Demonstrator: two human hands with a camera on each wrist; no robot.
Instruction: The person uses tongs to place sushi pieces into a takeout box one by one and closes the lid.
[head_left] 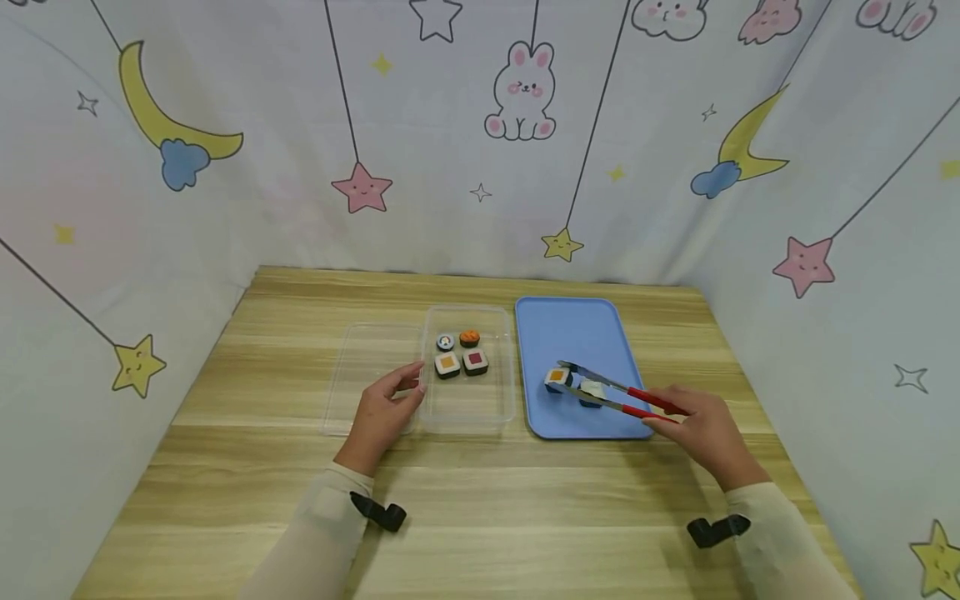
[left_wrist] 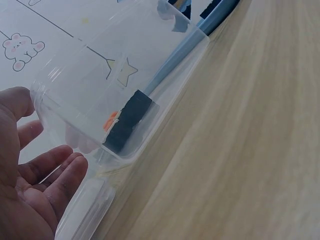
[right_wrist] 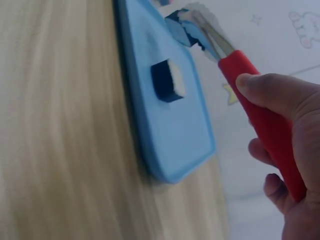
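My right hand (head_left: 701,429) grips red-handled metal tongs (right_wrist: 270,127). Their tips are at a toy sushi roll with an orange centre (head_left: 557,379), over the blue tray (head_left: 573,325); whether they clamp it, I cannot tell. Another roll with a pale top (right_wrist: 168,80) sits on the tray below the tongs. My left hand (head_left: 386,412) touches the left wall of a clear plastic box (head_left: 468,417), fingers loosely bent. Inside the box are a yellow-centred roll (head_left: 447,364), a red-centred roll (head_left: 475,361), an orange-topped sushi (head_left: 469,337) and a small round roll (head_left: 446,342).
A clear flat lid (head_left: 360,367) lies left of the box, partly under my left hand. Everything stands on a wood-grain table (head_left: 465,517). A white patterned curtain (head_left: 450,233) surrounds the table at the back and sides.
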